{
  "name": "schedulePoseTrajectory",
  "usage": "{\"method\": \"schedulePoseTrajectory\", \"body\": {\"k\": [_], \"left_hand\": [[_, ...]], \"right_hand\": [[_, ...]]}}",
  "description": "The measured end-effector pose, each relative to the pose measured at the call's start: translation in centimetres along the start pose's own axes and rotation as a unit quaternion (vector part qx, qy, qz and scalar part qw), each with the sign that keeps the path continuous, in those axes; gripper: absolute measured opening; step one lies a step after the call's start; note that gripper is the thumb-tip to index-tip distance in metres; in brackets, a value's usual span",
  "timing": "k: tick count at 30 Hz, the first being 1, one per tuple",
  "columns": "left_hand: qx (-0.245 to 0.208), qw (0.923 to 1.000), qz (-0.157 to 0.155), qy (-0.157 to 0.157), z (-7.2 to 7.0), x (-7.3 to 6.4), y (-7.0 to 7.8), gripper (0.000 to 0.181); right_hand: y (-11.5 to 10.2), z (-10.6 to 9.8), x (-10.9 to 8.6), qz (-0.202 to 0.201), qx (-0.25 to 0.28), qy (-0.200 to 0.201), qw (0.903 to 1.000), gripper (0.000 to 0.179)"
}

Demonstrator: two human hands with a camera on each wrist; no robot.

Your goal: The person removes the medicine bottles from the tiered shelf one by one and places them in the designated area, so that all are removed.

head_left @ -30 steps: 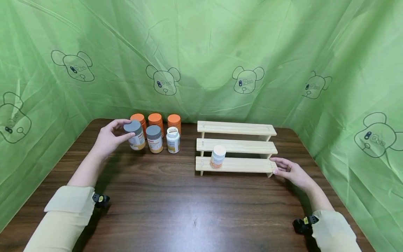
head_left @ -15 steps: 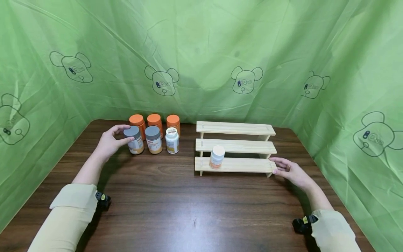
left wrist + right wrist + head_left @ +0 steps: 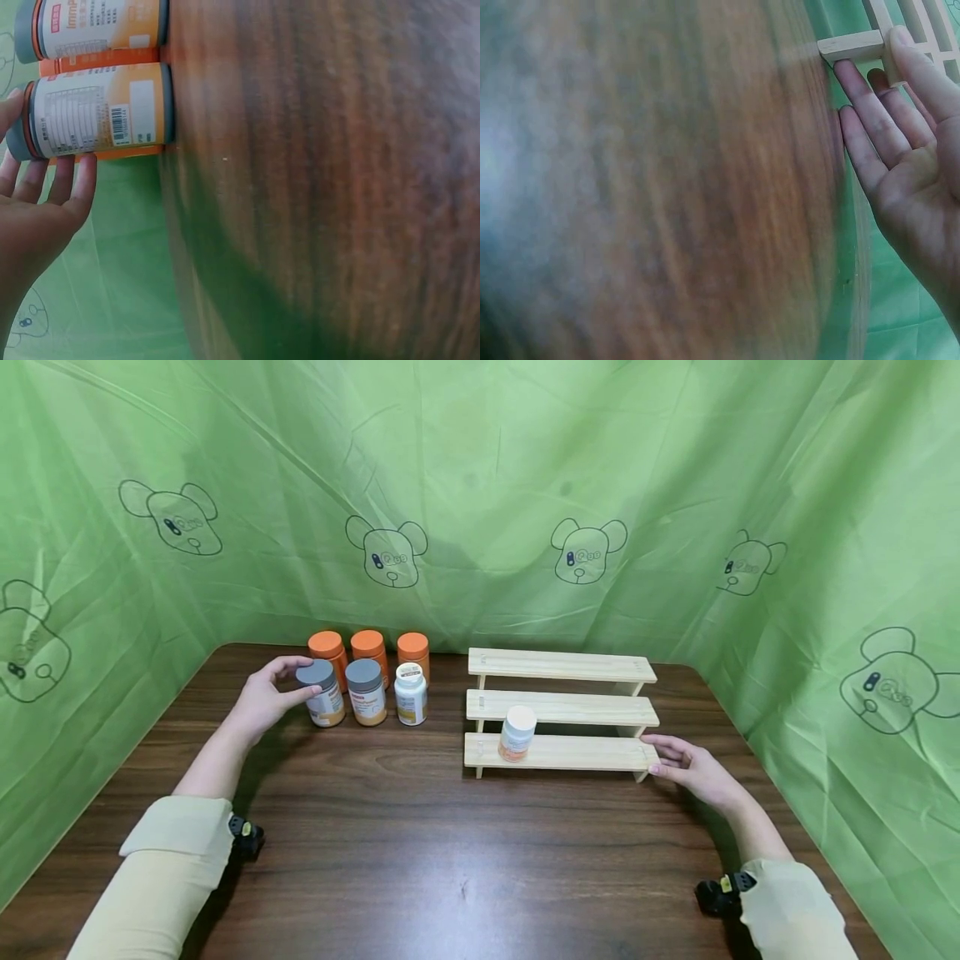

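My left hand [image 3: 261,700] holds a grey-lidded supplement jar [image 3: 327,705] near its lid, thumb on one side and fingers on the other. In the left wrist view this jar [image 3: 101,112] shows a white and orange label with a barcode, and its base meets the table. A matching grey-lidded jar [image 3: 368,703] stands right beside it. At the other side, my right hand [image 3: 696,771] grips the right end of a three-step wooden rack [image 3: 592,753], thumb on the edge of the bottom step. A small white-capped bottle [image 3: 517,735] stands on that step, towards its left end.
Several orange-lidded bottles [image 3: 413,648] stand in a row behind the grey-lidded jars. Next to those jars is a white bottle [image 3: 411,696]. A green curtain [image 3: 480,485] hangs around the back and sides of the dark wooden table [image 3: 450,860].
Over the first half second, my left hand lowered the grey-lidded jar slightly, into line with its neighbour; since then it has hardly moved. My right hand stays at the rack's end.
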State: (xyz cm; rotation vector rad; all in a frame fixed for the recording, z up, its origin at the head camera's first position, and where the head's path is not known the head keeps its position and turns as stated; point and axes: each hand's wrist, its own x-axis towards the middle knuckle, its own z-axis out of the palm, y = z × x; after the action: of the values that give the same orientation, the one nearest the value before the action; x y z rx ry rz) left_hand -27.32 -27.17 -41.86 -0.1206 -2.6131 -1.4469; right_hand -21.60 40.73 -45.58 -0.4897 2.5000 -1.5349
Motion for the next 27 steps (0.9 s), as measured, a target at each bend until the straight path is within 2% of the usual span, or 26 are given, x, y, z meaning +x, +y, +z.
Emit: {"method": "schedulePoseTrajectory", "body": {"k": [10,18,27], "left_hand": [[-0.017,0.9994,-0.006,-0.031,-0.7,-0.5,2.8,0.068],[-0.023,0.9982,0.040,-0.038,-0.6,-0.7,4.8,0.064],[-0.016,0.9971,0.063,-0.039,-0.1,-1.5,7.7,0.060]], "right_hand": [[0.1,0.0,0.0,0.001,0.002,0.000,1.0000,0.052],[-0.2,0.0,-0.1,0.008,-0.008,0.005,0.9999,0.053],[-0.1,0.0,0.0,0.010,-0.005,0.005,0.9999,0.053]]}}
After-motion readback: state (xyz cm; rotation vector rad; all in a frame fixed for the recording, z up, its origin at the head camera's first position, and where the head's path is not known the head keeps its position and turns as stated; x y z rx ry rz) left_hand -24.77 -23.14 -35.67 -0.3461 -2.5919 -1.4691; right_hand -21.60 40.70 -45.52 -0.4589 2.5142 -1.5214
